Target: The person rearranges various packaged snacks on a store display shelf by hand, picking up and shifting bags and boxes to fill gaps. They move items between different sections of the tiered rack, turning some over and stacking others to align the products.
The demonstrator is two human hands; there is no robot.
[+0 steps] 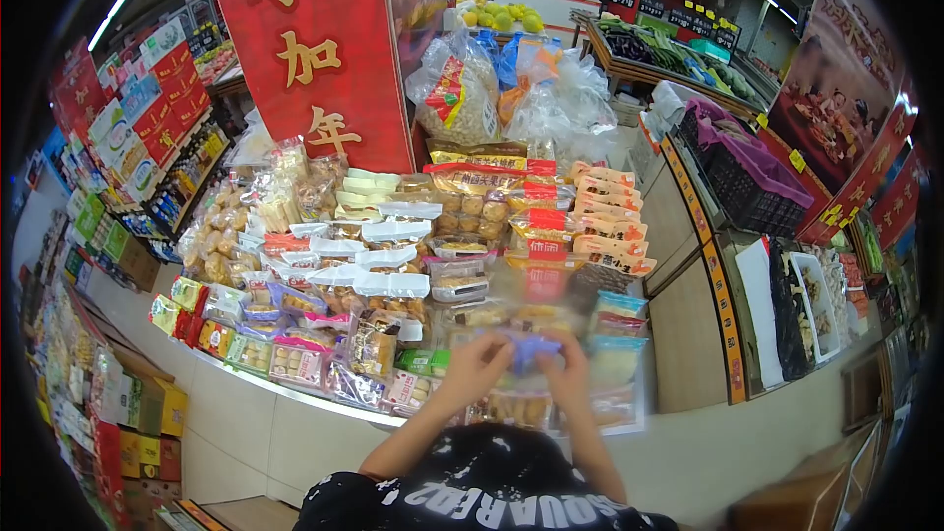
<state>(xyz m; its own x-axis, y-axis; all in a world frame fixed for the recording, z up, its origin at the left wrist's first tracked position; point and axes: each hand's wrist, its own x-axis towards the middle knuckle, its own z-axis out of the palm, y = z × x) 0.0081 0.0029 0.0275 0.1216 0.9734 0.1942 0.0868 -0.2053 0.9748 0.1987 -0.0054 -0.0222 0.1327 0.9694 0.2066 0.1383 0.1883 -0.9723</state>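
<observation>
Both my hands are raised over the front right of a display of packaged snacks (pixel 379 256). My left hand (pixel 478 366) and my right hand (pixel 566 372) pinch a crumpled purple-topped plastic package (pixel 532 350) between them. Motion blurs the package, and its contents cannot be made out. Bags with blue tops (pixel 618 346) lie just right of my right hand. A green packet (pixel 423 362) is left of my left hand. Beneath my wrists are bags of brownish baked goods (pixel 516 407), partly hidden by my arms.
A red banner (pixel 315 59) stands behind the display. Large clear bags (pixel 457 88) are piled at the back. A wooden-sided stand (pixel 688 305) borders the right side, with a black crate (pixel 742 172) behind it. Shelves (pixel 187 177) of goods line the left.
</observation>
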